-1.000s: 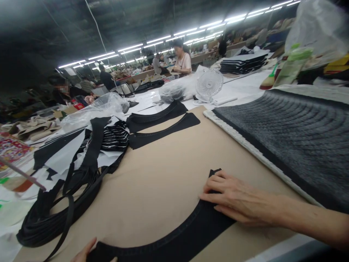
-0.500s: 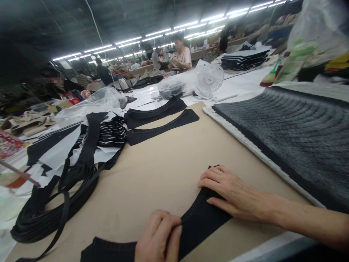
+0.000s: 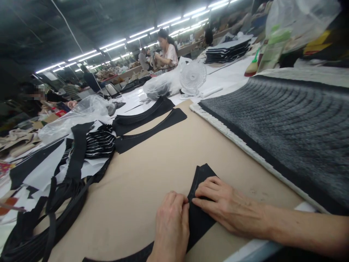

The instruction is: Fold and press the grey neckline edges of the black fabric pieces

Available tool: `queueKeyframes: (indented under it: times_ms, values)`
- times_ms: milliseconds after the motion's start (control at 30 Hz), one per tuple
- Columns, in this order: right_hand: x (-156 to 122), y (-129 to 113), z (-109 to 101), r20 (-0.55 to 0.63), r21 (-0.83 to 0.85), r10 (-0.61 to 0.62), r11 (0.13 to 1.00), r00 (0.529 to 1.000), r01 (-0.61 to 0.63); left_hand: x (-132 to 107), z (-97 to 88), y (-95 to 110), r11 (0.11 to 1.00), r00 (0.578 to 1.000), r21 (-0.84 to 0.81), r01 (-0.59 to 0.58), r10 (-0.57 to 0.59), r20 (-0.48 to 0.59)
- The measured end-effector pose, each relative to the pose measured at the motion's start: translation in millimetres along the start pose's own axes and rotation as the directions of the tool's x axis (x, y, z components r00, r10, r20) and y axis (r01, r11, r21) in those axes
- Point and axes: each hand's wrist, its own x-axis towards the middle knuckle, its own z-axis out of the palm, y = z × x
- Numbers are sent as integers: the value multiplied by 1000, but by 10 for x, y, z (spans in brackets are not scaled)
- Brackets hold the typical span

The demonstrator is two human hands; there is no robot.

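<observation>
A curved black fabric piece (image 3: 202, 174) with a folded or taped inner edge lies on the tan board in front of me. My left hand (image 3: 172, 222) is closed at its inner curve, finger and thumb pinching that edge. Just to the right, my right hand (image 3: 223, 203) rests over the same piece, fingers pressing down and thumb apart from them. Black cloth shows between that thumb and the fingers. Part of the strip's middle is hidden under my left hand and wrist.
Two matching black pieces (image 3: 152, 127) lie farther back on the tan board (image 3: 141, 182). Black strips (image 3: 62, 225) are heaped at left. A dark textured sheet (image 3: 286, 123) lies on the right. Behind stand a small fan (image 3: 192, 77) and bottles (image 3: 272, 51). Other people sit farther off.
My left hand has moved up and right along the curved edge, closer to my right hand. The right hand has slid down, uncovering the piece's far end. The view has shifted right.
</observation>
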Motion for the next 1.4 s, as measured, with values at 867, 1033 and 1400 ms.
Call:
queueKeyframes:
  times_ms: [867,1033,1400]
  values:
    - [-64,49,139,-39,-73,-40,997,998,37,59,176,215,850,1000,527,-18,23,-3]
    - [-76,55,162,-42,-82,-45,996,998,41,79,209,283,776,998,630,-36,58,-14]
    - [-71,48,131,-18,-76,-30,997,999,28,20,108,164,925,996,370,83,-72,-43]
